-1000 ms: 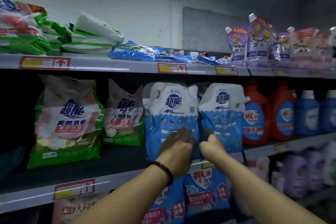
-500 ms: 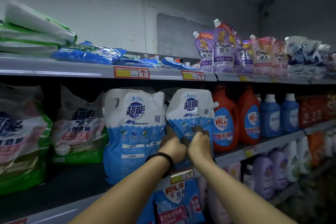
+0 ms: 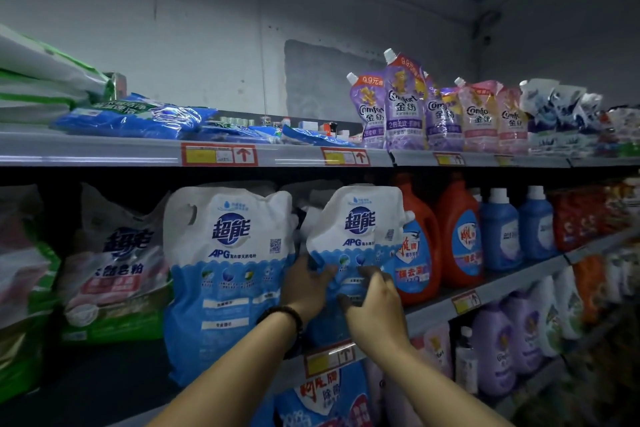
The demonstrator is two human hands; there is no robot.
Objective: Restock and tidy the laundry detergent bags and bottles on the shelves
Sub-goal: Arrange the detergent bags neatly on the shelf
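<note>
Both hands are close together and clamped on the lower front of the blue-and-white detergent bag (image 3: 358, 229), left hand (image 3: 306, 289) gripping its left edge and right hand (image 3: 377, 310) pinching lower down, so I'd say stand it up gently, keeping it off the orange bottle (image 3: 417, 253) just right of the right hand.

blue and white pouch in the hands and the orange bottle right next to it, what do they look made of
The blue and white pouch looks like soft plastic film, slightly glossy: it creases and dents where the left hand and right hand grip it. The orange bottle looks like rigid moulded plastic with a smooth, dull sheen: it has a firm shape and a printed label.
</note>
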